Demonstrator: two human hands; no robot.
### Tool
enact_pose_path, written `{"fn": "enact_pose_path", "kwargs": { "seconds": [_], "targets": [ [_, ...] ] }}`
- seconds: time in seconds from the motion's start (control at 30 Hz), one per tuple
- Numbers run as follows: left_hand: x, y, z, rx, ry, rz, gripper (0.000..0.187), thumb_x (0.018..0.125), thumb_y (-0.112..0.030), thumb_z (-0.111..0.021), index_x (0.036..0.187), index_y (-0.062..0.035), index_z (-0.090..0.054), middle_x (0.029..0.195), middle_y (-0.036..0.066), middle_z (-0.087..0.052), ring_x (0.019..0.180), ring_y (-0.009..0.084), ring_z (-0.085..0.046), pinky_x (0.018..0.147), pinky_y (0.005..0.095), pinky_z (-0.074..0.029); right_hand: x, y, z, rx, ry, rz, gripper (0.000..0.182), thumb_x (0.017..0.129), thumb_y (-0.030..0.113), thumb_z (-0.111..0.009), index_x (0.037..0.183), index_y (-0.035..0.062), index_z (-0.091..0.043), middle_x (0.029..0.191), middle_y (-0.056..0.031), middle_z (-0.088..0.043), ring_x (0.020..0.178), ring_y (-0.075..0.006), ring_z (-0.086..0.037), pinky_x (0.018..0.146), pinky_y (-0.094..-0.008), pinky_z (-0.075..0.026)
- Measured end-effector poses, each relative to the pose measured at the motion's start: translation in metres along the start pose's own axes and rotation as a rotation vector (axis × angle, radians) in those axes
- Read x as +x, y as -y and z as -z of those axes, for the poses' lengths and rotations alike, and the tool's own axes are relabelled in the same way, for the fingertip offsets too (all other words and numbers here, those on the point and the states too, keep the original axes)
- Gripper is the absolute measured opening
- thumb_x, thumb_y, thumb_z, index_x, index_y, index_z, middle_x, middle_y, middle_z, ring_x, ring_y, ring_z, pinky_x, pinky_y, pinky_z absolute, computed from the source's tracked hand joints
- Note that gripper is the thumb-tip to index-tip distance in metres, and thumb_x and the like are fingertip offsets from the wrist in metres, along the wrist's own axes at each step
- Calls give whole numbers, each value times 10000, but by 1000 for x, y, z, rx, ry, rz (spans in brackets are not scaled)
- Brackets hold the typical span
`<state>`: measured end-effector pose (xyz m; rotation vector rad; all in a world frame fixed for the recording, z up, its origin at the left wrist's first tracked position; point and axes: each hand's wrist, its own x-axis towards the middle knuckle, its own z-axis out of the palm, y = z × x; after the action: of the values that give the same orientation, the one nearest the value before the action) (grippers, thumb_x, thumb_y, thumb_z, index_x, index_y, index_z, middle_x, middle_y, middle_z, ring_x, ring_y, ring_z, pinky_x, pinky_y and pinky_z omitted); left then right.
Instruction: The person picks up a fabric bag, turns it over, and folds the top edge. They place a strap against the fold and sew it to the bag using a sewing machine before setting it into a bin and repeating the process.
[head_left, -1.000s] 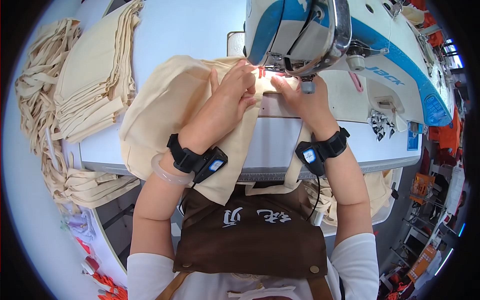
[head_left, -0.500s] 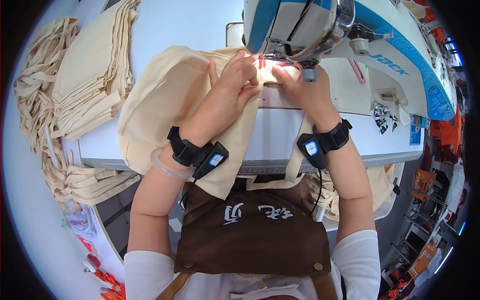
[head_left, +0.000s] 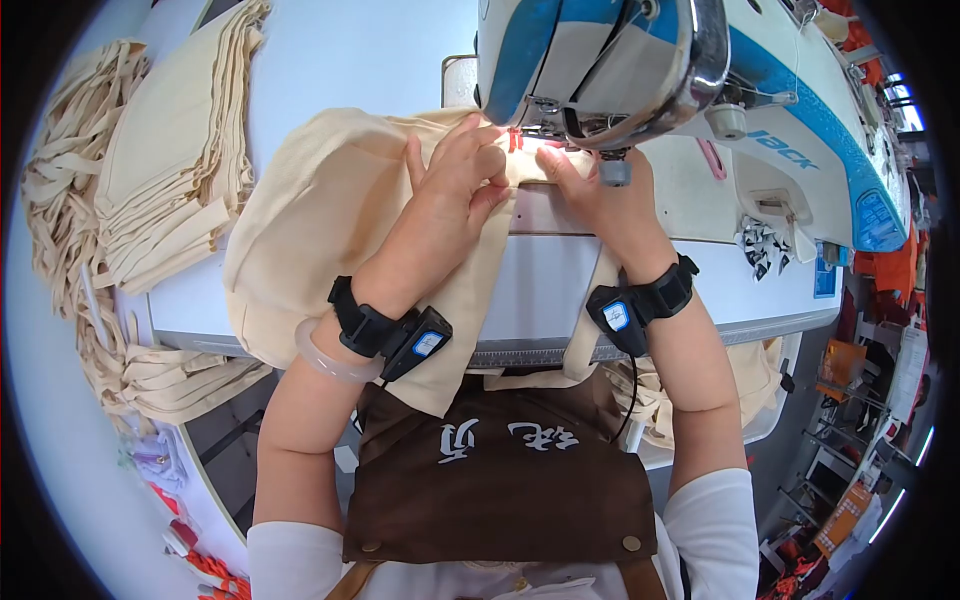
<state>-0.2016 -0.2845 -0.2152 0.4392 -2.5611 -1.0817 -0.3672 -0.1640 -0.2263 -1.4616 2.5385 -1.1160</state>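
Observation:
My left hand (head_left: 455, 190) lies on a cream cloth bag (head_left: 315, 190), its thumb and fingers pinching the cloth just left of the needle area. A cream strap (head_left: 583, 335) rises from the table's front edge to my right hand (head_left: 612, 205), whose thumb and fingers are pressed together on it. Between the hands, under the head of the sewing machine (head_left: 590, 70), the strap meets the bag at small red marks (head_left: 515, 139). The needle and presser foot are mostly hidden by the machine head, and several fingertips are out of sight.
A stack of cream cloth panels (head_left: 180, 140) lies at the left, beside a heap of straps (head_left: 75, 160). Pink snips (head_left: 712, 158) rest on the machine bed. More cream cloth (head_left: 755, 380) sits in a white bin below the table's right side.
The whole view has shifted slightly, with the machine head appearing larger and lower. Both hands keep their hold on the cloth and strap, with little visible movement against the machine.

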Motion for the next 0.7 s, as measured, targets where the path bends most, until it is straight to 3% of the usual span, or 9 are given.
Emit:
{"fn": "enact_pose_path", "kwargs": {
  "seconds": [0.7],
  "targets": [
    [1,2,-1,12,-19,-2,159,910,-28,-629,1031,-78,-538,1373,93,-527,1430,327,-358,1137,666,-28,0,-1,-1,-27,-3,1,532,821,474,-723,656,-28,-661,668,-205,-643,640,-369,-655,583,-428,-517]
  ]
}}
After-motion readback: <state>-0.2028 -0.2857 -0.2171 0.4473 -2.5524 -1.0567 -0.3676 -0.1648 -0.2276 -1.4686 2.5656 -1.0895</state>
